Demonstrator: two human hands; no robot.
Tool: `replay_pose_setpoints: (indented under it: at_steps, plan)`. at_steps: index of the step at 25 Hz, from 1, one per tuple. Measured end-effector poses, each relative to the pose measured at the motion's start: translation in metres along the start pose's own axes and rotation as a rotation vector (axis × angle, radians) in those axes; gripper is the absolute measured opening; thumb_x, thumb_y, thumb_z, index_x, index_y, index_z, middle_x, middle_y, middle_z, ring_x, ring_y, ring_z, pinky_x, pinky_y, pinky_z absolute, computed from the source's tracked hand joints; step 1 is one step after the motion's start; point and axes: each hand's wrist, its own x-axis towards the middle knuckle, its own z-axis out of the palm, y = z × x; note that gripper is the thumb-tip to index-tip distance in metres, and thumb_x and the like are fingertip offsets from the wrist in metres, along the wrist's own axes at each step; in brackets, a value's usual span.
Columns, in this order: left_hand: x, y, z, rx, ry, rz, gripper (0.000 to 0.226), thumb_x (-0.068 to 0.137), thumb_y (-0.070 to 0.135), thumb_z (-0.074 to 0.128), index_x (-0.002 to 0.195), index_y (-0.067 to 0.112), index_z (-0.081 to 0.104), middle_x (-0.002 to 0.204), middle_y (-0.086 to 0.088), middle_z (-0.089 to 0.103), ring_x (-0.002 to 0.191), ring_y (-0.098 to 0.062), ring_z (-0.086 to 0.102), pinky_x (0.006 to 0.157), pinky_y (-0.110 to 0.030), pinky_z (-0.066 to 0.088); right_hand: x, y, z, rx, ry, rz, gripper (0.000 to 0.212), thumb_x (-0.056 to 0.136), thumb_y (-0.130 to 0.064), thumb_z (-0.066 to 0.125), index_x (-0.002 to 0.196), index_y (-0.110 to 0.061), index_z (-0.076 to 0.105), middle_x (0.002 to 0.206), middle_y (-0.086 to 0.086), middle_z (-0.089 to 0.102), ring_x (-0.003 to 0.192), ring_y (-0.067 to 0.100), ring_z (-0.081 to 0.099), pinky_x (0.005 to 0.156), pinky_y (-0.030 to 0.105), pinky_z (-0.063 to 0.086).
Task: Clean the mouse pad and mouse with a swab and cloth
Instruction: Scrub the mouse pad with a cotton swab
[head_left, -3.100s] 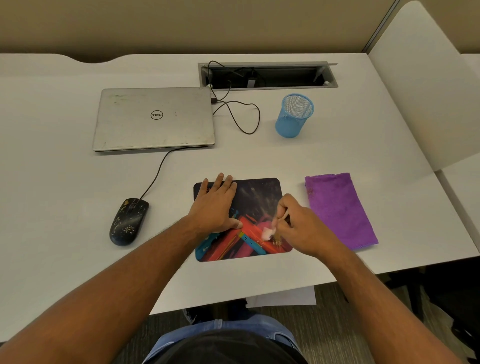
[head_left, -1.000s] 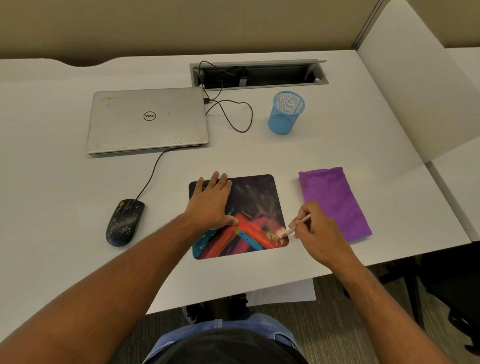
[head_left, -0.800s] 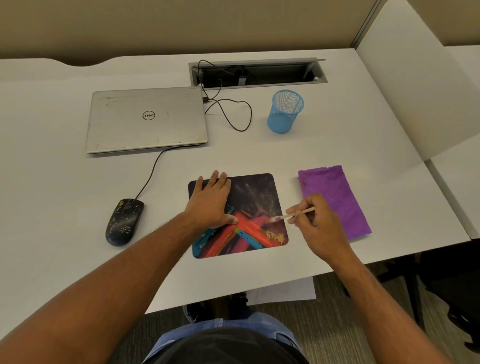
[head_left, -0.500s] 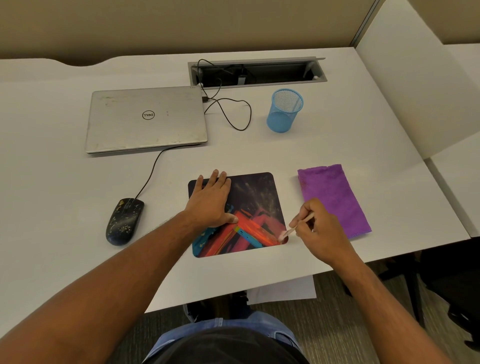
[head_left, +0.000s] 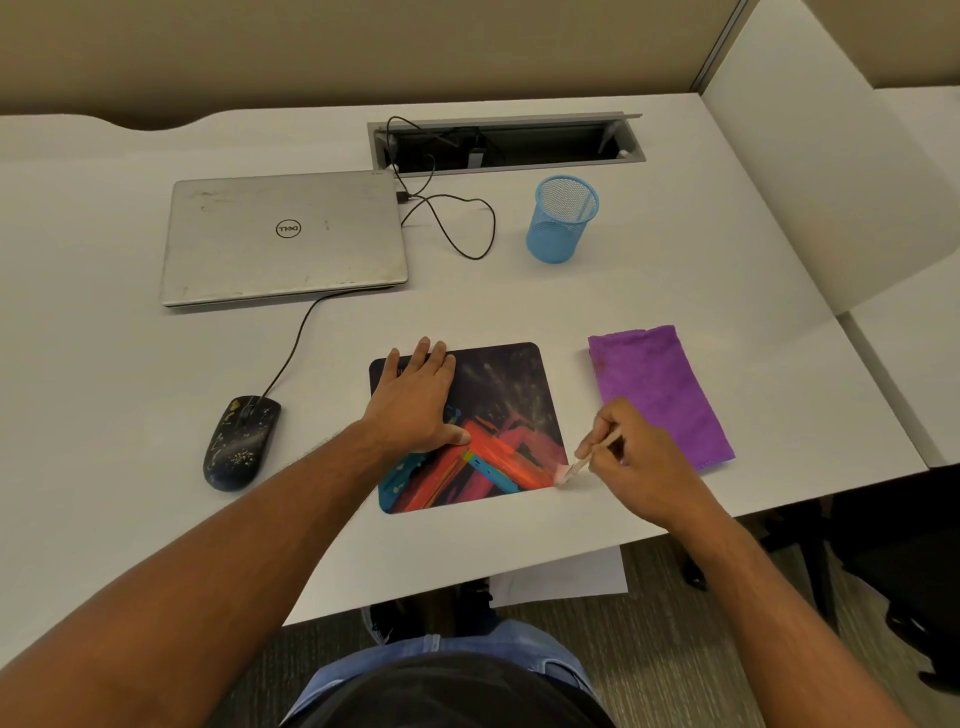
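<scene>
Swab (head_left: 582, 463) is pinched in right hand (head_left: 639, 467), tip at pad (head_left: 498, 395) right edge; pad is pressed flat-fingered by left hand (head_left: 415, 405).

Left hand (head_left: 415, 402) lies flat, fingers straight; right hand (head_left: 631, 460) pinches, fingers curled

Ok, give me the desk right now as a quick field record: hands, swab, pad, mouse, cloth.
left hand: flat on the mouse pad, pressing it down
right hand: pinches the swab
swab tip: at the pad's near right edge
mouse: left of pad, untouched
cloth: purple, lying right of pad
</scene>
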Motion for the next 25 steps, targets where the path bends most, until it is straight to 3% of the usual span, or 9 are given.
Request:
replay_pose_setpoints:
  at_steps: [3, 6, 9, 14, 19, 22, 25]
  plan:
    - [0.000, -0.001, -0.001, 0.002, -0.002, 0.007, 0.117, 0.073, 0.076, 0.064, 0.158, 0.019, 0.006, 0.167, -0.003, 0.000, 0.152, -0.024, -0.007, 0.121, -0.054, -0.002, 0.000, -0.001, -0.002, 0.118, 0.104, -0.028, 0.019, 0.099, -0.011, 0.063, 0.097, -0.026, 0.051, 0.098, -0.004, 0.072, 0.088, 0.012, 0.071, 0.077, 0.033, 0.061]
    - [0.000, 0.000, -0.001, 0.007, -0.002, 0.008, 0.117, 0.073, 0.076, 0.063, 0.158, 0.019, 0.006, 0.167, -0.003, 0.000, 0.152, -0.024, -0.007, 0.121, -0.054, -0.002, -0.003, 0.001, 0.007, 0.049, 0.043, -0.017, 0.015, 0.101, -0.015, 0.060, 0.101, -0.026, 0.050, 0.099, -0.003, 0.070, 0.085, 0.014, 0.069, 0.076, 0.038, 0.062]
    - [0.001, -0.001, 0.000, 0.003, 0.002, 0.006, 0.117, 0.073, 0.077, 0.063, 0.158, 0.020, 0.006, 0.167, -0.003, 0.000, 0.152, -0.024, -0.007, 0.121, -0.055, -0.002, -0.011, 0.011, 0.002, -0.002, 0.010, 0.022, 0.024, 0.100, -0.014, 0.061, 0.096, -0.033, 0.047, 0.094, -0.005, 0.069, 0.081, 0.015, 0.069, 0.073, 0.041, 0.062]
    - [0.002, -0.002, 0.003, -0.001, 0.006, 0.009, 0.118, 0.072, 0.078, 0.063, 0.158, 0.021, 0.006, 0.167, -0.002, 0.001, 0.152, -0.024, -0.006, 0.121, -0.054, -0.003, -0.010, 0.007, -0.003, 0.126, 0.124, -0.024, 0.022, 0.101, -0.013, 0.060, 0.097, -0.032, 0.050, 0.100, -0.008, 0.072, 0.089, 0.010, 0.071, 0.075, 0.028, 0.060]
    - [0.002, -0.002, 0.003, -0.008, 0.013, 0.006, 0.118, 0.072, 0.078, 0.063, 0.158, 0.021, 0.006, 0.167, -0.002, 0.001, 0.152, -0.024, -0.006, 0.121, -0.054, -0.003, -0.014, 0.011, 0.004, 0.037, 0.056, 0.032, 0.021, 0.099, -0.016, 0.062, 0.097, -0.032, 0.049, 0.092, -0.008, 0.069, 0.081, 0.013, 0.069, 0.072, 0.034, 0.063]
    - [0.002, -0.002, 0.003, -0.009, 0.011, 0.007, 0.118, 0.072, 0.077, 0.063, 0.158, 0.021, 0.006, 0.167, -0.002, 0.000, 0.152, -0.024, -0.006, 0.120, -0.053, -0.005, -0.013, 0.007, 0.001, 0.097, 0.106, -0.023, 0.026, 0.099, -0.013, 0.063, 0.096, -0.036, 0.049, 0.094, -0.011, 0.071, 0.084, 0.009, 0.070, 0.072, 0.028, 0.062]
    - [0.002, -0.001, 0.003, -0.002, 0.009, 0.003, 0.117, 0.072, 0.077, 0.063, 0.158, 0.021, 0.005, 0.167, -0.002, 0.000, 0.152, -0.024, -0.007, 0.120, -0.053, -0.005, -0.011, -0.006, 0.011, 0.117, 0.031, -0.075, 0.024, 0.101, -0.016, 0.061, 0.099, -0.037, 0.049, 0.100, -0.014, 0.068, 0.091, 0.009, 0.070, 0.074, 0.024, 0.061]
